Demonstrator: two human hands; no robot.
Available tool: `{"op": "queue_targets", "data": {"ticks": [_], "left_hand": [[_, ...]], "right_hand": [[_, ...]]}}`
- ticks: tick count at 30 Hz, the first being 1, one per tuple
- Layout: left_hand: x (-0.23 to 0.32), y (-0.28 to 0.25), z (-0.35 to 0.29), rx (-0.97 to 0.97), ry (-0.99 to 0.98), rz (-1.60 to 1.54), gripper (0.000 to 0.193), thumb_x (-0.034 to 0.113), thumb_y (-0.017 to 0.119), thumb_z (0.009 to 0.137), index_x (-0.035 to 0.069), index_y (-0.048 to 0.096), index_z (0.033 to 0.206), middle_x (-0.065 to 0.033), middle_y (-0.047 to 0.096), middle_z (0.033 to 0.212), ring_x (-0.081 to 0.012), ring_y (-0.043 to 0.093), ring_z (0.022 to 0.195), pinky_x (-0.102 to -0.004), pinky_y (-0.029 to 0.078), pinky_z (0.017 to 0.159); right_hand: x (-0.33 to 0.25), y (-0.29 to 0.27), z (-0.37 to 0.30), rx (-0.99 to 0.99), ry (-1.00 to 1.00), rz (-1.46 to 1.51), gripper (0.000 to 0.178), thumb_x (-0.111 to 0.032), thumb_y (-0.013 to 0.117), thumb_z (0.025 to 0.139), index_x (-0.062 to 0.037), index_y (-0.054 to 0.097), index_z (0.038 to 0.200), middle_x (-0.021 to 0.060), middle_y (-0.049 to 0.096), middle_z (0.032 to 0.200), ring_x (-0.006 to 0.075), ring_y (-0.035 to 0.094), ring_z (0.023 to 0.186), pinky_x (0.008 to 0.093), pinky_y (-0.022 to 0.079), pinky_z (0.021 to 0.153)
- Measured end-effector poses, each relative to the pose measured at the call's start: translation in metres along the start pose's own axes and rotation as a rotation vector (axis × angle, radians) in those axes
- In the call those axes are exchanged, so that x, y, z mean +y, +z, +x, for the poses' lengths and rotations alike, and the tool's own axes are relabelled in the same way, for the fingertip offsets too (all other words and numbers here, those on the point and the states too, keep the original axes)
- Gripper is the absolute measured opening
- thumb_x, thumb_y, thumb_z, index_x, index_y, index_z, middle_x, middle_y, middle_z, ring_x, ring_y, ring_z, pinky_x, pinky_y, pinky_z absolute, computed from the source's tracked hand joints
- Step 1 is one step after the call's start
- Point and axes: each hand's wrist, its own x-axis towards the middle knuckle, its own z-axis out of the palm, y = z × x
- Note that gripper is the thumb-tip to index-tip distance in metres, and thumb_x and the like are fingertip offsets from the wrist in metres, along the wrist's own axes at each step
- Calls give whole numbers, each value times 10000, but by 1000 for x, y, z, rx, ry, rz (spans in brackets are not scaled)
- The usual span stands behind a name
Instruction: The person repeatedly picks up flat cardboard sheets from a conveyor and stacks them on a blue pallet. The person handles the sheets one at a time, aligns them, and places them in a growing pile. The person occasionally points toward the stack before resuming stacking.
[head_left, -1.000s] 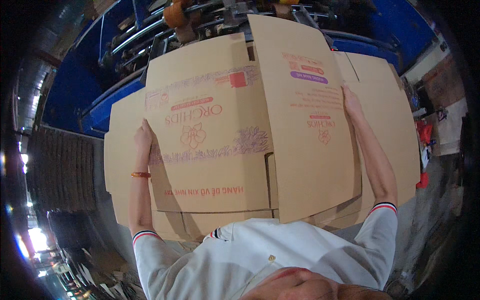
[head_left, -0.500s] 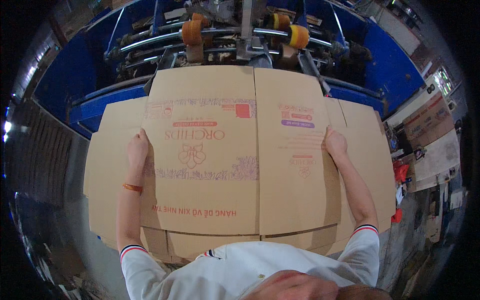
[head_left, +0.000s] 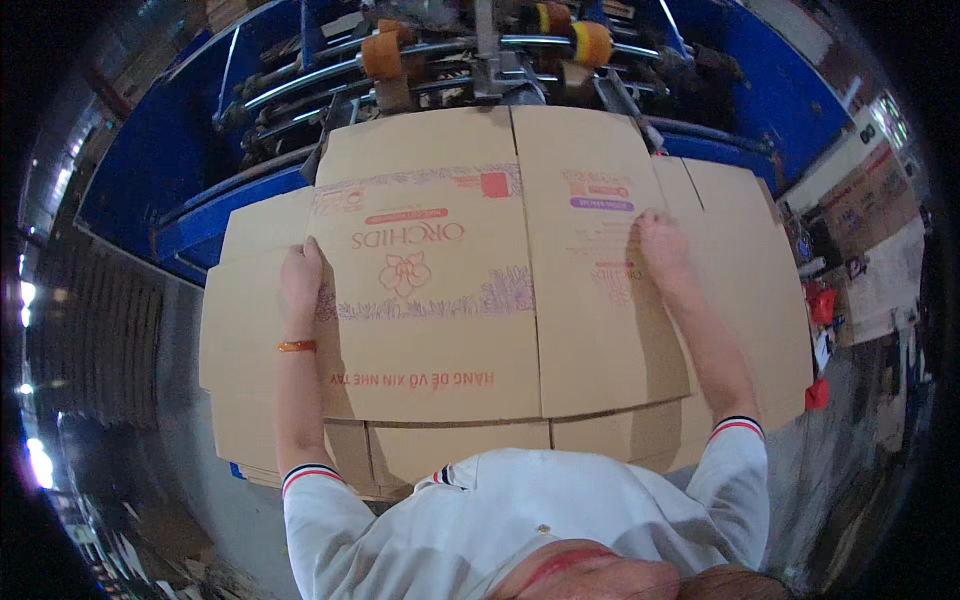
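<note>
A flat brown cardboard box blank (head_left: 430, 350), printed with red and purple flower designs, lies in front of me. A long vertical slit or crease line divides its front into two panels. My left hand (head_left: 303, 280) is closed on the blank's left edge, thumb on top, an orange bracelet on the wrist. On the opposite edge my right hand (head_left: 664, 250) is curled over the border, slightly blurred. The undersides of both hands' grip are hidden. Beneath lie more plain cardboard blanks (head_left: 745, 300), spreading wider on both sides. The blank's far edge reaches the machine's metal guides.
A blue machine (head_left: 800, 130) stands ahead, with metal shafts and orange rollers (head_left: 381, 55). Metal guides (head_left: 625, 100) flank the far cardboard edge. At the right are a printed carton (head_left: 862, 215) and red items (head_left: 820, 305). Dark slatted material (head_left: 95, 340) stands at the left.
The printed blank has slid farther toward the machine, with both hands moving along with it. The right hand has shifted slightly inward over its edge. My view has also shifted a little.
</note>
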Motion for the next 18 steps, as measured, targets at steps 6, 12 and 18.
{"op": "queue_targets", "data": {"ticks": [6,12,18], "left_hand": [[1,-33,-150,-328,701,-60,575,328,598,850,45,432,1323,-216,387,1381,-378,346,1301,-536,272,1063],[29,-54,-215,-469,975,134,766,518,659,744,153,426,1376,-102,335,1471,-311,281,1372,-562,185,1108],[57,-2,-126,-339,1144,125,741,528,621,776,168,414,1389,-91,353,1464,-296,312,1358,-539,219,1100]], "right_hand": [[-55,-23,-185,84,-281,325,535,-309,576,855,-86,462,1328,154,390,1424,330,349,1317,557,277,1046],[-22,-14,-218,66,-544,365,616,-517,613,748,-192,545,1267,36,452,1403,295,382,1310,594,269,1037],[-7,22,-118,347,-616,321,555,-524,585,768,-241,564,1246,-34,462,1396,236,420,1289,573,298,1026]]}}
